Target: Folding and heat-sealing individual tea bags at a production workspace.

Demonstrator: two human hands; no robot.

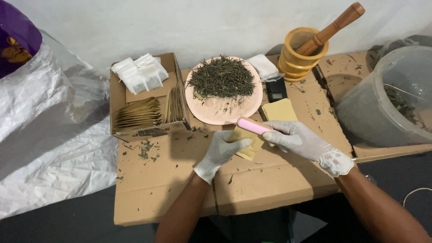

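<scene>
- Our left hand (221, 152) presses a small yellow pouch (247, 143) flat on the cardboard sheet (180, 184), fingers closed over it.
- Our right hand (300, 140) is closed around a pink sealer (253, 126), its tip just short of the pink plate (225, 114).
- The plate, heaped with dried leaves (221, 77), touches the pouch's far edge.
- Left of the plate sits a box of pouches (145, 96); right, a mortar with pestle (306, 51) and clear bucket (391, 99).
- Open cardboard lies nearer than the plate.
</scene>
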